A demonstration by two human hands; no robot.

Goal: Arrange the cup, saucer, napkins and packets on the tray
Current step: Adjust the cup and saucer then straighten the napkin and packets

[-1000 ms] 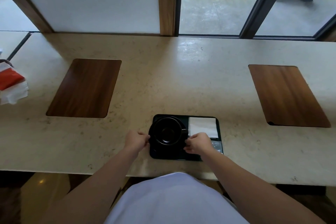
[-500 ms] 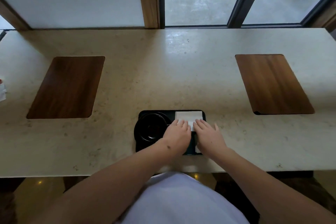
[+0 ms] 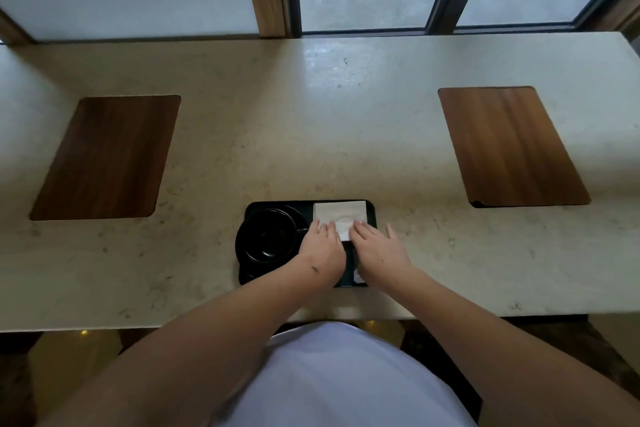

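Both hands, left [image 3: 320, 248] and right [image 3: 375, 246], have left the cup [image 3: 270, 236] and now press flat, fingers spread, on the napkins [image 3: 337, 215]; squaring them on the tray [image 3: 277, 203] seems next.

No legible text on anything

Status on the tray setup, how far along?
Mostly done. The black cup sits on its black saucer in the left half of the black rectangular tray. The white folded napkin lies in the far right part. In hand: the left hand and right hand lie flat, fingertips on the napkin's near edge. Left: the packets, mostly hidden under the right wrist, so their placement can't be confirmed.
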